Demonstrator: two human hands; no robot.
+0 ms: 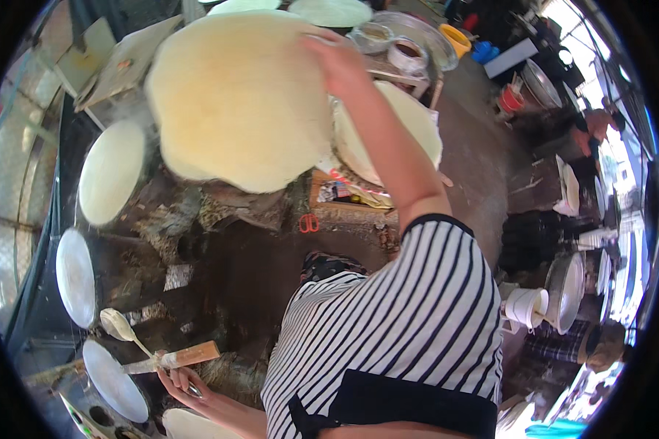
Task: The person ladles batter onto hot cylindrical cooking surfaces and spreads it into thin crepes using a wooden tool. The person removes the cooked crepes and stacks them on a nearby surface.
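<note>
My right hand [333,62] grips the upper right edge of a large, thin, pale-yellow round flatbread [234,102], which hangs spread out and slightly blurred. Down at the lower left, my left hand [187,386] is closed around the handle of a ladle [117,325] coated in pale batter. The same hand holds a scraper [194,354] with a wooden handle; its blade overlaps a round griddle [110,384]. Below the right forearm, another pale flatbread [410,128] lies on a stand.
Along the left stand more round griddles, one pale yellow [113,172] and one whitish [75,282]. Bowls [408,55] and a yellow bucket [455,38] are at the top. Red-handled scissors [309,223] hang by a crate. Other people, a white bucket [526,306] and pans are at the right.
</note>
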